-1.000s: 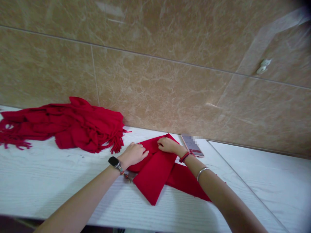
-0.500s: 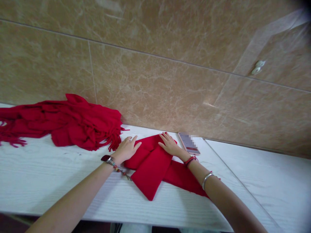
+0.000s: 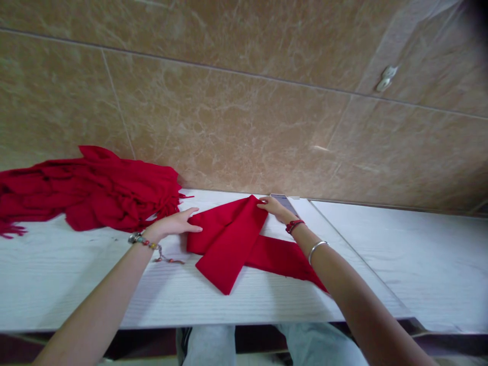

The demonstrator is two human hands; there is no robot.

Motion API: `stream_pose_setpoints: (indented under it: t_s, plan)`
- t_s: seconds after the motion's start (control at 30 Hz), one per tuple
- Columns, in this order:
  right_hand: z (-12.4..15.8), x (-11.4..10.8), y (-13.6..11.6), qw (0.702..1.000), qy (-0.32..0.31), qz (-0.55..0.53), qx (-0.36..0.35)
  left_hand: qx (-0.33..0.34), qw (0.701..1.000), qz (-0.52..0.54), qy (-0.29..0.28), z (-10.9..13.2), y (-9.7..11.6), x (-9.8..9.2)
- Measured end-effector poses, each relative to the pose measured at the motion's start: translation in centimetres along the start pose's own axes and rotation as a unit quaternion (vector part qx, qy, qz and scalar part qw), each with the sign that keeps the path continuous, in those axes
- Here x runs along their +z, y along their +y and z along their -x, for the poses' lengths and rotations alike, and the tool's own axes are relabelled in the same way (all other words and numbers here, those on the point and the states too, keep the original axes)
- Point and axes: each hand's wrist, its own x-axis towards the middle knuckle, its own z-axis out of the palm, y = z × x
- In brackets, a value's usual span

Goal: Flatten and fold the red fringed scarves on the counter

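Observation:
A red scarf (image 3: 232, 244) lies folded flat on the white table, with one band crossing slantwise over another. One end of it runs right, passing beside my right forearm. My left hand (image 3: 173, 224) is at the scarf's left edge, thumb and forefinger apart and touching the cloth; its other fingers are hard to see. At the upper right corner of the fold, my right hand (image 3: 275, 208) has its fingertips closed on the cloth's edge. Bracelets circle both wrists, and a beaded tassel hangs from the left one.
A heap of red fringed cloth (image 3: 114, 190) lies at the left against the marbled tile wall (image 3: 213, 122). Partly behind my right hand is a phone (image 3: 285, 202). The white table (image 3: 160, 300) has a seam at the right; its front edge is close to my legs.
My right hand has gone from lying flat on the scarf to gripping its upper right corner. My left hand has shifted to the scarf's left edge. The camera view has moved slightly.

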Motion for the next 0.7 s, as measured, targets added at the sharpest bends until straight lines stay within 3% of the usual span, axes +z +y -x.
stream_pose_setpoints:
  t_s: [0.17,0.33,0.43,0.53,0.7]
  plan:
    - [2.9,-2.0,0.3,0.996,0.027,-0.077,-0.021,0.015,0.996,0.066,-0.05,0.2,1.7,1.1]
    - [6.4,-7.5,2.1,0.99,0.083,-0.114,-0.017,0.05,0.991,0.103,-0.064,-1.5,5.1,5.1]
    - [7.9,-11.9,4.4,0.986,0.127,-0.106,0.004,0.104,0.988,0.102,-0.052,-3.3,8.4,9.2]
    - [9.4,-16.3,7.6,0.979,0.176,-0.09,0.042,0.154,0.988,0.029,-0.005,-5.7,12.4,13.1]
    - [11.9,-22.2,13.5,0.961,0.24,-0.077,0.114,0.216,0.97,-0.105,0.038,-11.2,19.4,17.2]
